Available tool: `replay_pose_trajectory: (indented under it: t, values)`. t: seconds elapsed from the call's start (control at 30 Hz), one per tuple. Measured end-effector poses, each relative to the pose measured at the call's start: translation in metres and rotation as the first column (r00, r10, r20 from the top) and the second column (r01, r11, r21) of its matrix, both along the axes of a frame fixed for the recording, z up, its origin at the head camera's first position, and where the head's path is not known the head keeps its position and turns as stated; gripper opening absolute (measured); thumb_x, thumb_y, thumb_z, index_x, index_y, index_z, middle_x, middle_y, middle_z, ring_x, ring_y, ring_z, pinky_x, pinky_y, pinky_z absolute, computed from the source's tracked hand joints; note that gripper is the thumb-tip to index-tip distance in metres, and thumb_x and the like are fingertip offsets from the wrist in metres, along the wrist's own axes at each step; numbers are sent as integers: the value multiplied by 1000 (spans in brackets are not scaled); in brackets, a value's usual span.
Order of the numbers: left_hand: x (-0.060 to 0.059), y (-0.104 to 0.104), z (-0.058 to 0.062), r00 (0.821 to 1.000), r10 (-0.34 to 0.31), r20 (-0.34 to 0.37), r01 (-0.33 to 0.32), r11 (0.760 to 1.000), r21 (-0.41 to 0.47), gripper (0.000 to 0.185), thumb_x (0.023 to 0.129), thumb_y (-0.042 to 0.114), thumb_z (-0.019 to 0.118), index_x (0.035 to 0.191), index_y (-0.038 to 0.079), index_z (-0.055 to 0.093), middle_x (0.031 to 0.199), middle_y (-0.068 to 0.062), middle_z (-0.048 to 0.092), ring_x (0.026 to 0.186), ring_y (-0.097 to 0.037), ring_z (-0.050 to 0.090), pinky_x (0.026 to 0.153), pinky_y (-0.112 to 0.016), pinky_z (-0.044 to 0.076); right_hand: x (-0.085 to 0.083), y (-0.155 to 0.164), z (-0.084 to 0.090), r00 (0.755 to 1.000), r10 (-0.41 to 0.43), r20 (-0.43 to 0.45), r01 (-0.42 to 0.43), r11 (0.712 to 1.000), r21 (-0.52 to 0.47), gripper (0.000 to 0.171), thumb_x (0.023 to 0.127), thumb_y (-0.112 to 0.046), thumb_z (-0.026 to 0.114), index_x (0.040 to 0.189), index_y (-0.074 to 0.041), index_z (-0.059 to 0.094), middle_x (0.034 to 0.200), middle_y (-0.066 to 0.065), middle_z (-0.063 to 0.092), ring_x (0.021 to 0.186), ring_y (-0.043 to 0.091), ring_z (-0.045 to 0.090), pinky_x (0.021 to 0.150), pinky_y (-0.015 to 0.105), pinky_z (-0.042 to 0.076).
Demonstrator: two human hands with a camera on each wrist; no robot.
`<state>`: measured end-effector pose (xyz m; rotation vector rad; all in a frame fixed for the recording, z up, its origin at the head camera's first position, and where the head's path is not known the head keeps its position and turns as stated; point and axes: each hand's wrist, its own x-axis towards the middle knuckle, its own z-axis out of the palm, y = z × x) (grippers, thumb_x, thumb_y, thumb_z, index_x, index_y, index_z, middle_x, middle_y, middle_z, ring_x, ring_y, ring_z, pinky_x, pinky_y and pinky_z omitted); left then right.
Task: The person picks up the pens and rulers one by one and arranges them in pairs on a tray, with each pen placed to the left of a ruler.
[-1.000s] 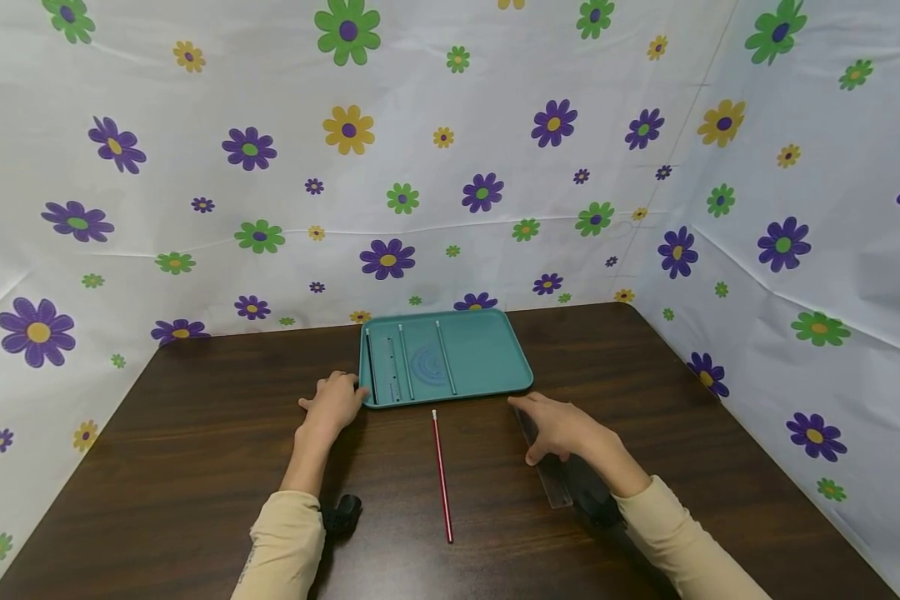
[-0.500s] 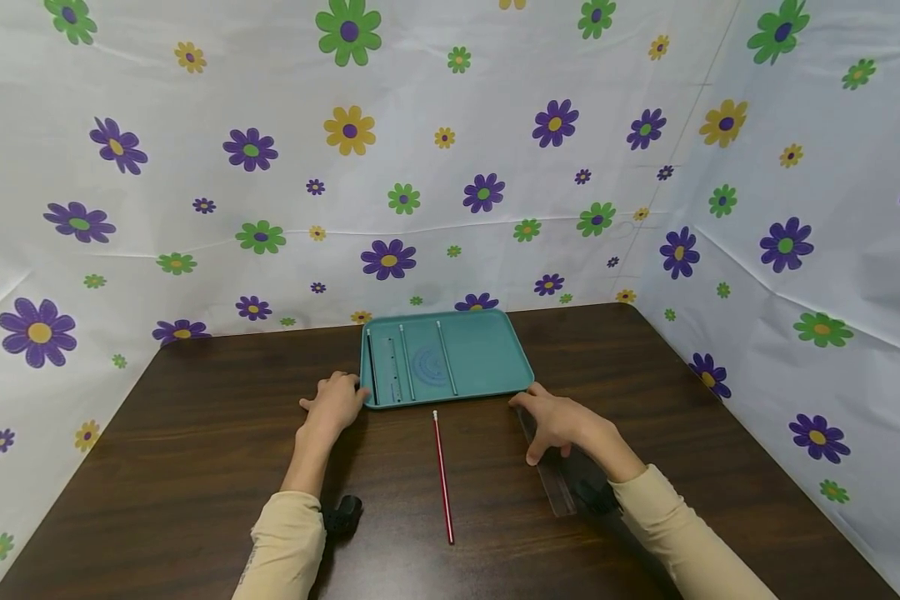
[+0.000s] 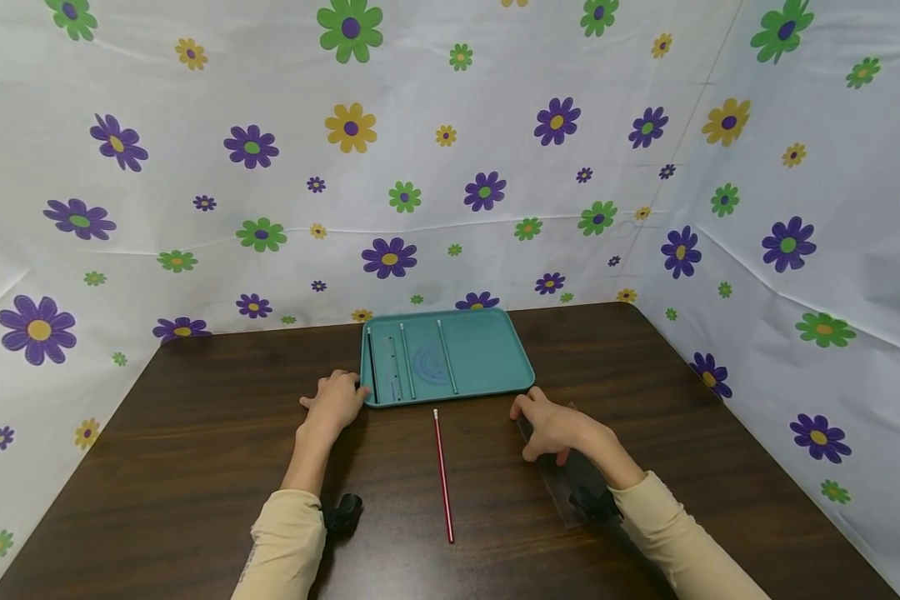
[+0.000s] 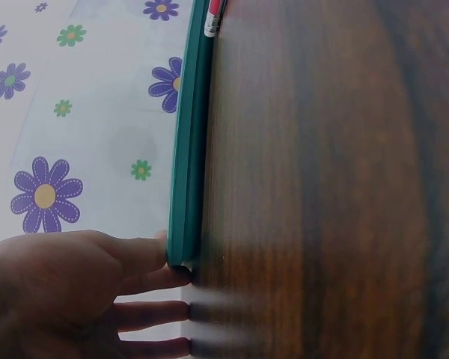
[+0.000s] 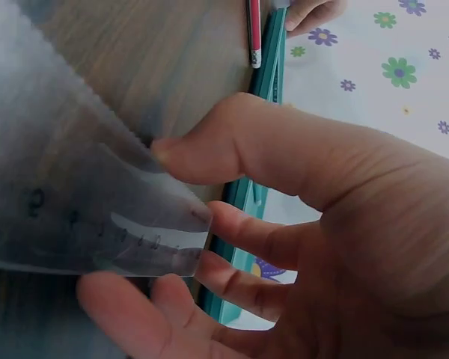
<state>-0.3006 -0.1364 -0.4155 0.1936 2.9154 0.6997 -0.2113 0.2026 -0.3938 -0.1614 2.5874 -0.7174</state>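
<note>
My left hand (image 3: 335,399) rests on the dark wooden table, fingers straight, its thumb against the front left corner of a teal tray (image 3: 495,354). The left wrist view shows the same hand (image 4: 67,292) beside the tray's rim (image 4: 183,164). My right hand (image 3: 549,425) pinches the far end of a clear ruler (image 3: 564,485) just in front of the tray's right corner. In the right wrist view the thumb and fingers (image 5: 232,232) hold the ruler (image 5: 82,217) off the wood. A red pencil (image 3: 442,475) lies between my hands.
In the tray lie thin pencil-like sticks, a small ruler and a blue protractor (image 3: 429,365). Flowered white sheets wall the table at the back and on both sides. Bare wood stretches left and right of my arms.
My right hand has drawn its fingers together on the ruler's far end and tipped the ruler up from the table. My left hand, the tray and the pencil have stayed put.
</note>
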Motion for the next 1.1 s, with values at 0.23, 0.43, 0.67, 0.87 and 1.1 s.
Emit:
replay_pose_trajectory:
  t: [0.23, 0.43, 0.67, 0.87, 1.1]
  values:
    - [-1, 0, 0, 1000, -1, -3, 1, 1000, 4, 50, 104, 26, 51, 144, -4, 48, 151, -29, 38, 140, -56, 27, 102, -86, 12, 0, 0, -2, 999, -9, -33, 8, 999, -42, 47, 83, -5, 76, 121, -12, 49, 129, 16, 33, 72, 23, 56, 46, 36, 53]
    - [-1, 0, 0, 1000, 0, -6, 0, 1000, 4, 50, 104, 26, 52, 144, -4, 48, 151, -29, 38, 140, -56, 27, 102, -86, 12, -1, 3, -8, 997, -36, -65, 29, 994, -106, 49, 83, -6, 76, 124, -10, 49, 130, 18, 32, 65, 23, 54, 45, 34, 52]
    - [0, 0, 0, 1000, 0, -6, 0, 1000, 3, 51, 104, 26, 52, 144, -4, 47, 151, -29, 39, 140, -56, 27, 102, -86, 12, -3, 3, -13, 990, -72, -120, 53, 987, -153, 54, 83, -7, 75, 129, -8, 48, 129, 20, 32, 56, 21, 51, 42, 32, 49]
    - [-1, -1, 1, 1000, -3, -3, 3, 1000, 8, 50, 104, 26, 51, 144, -4, 48, 151, -29, 38, 139, -56, 27, 102, -86, 12, -5, 3, -14, 979, -105, -175, 66, 975, -214, 59, 84, -7, 72, 137, -3, 46, 131, 24, 29, 46, 18, 44, 43, 29, 45]
    - [0, -1, 2, 1000, -4, 0, 4, 1000, 10, 50, 104, 26, 52, 144, -4, 48, 151, -29, 38, 140, -56, 26, 102, -86, 11, -9, 3, -17, 963, -138, -232, 72, 960, -271, 60, 85, -8, 70, 139, 0, 46, 134, 25, 28, 48, 17, 40, 44, 29, 42]
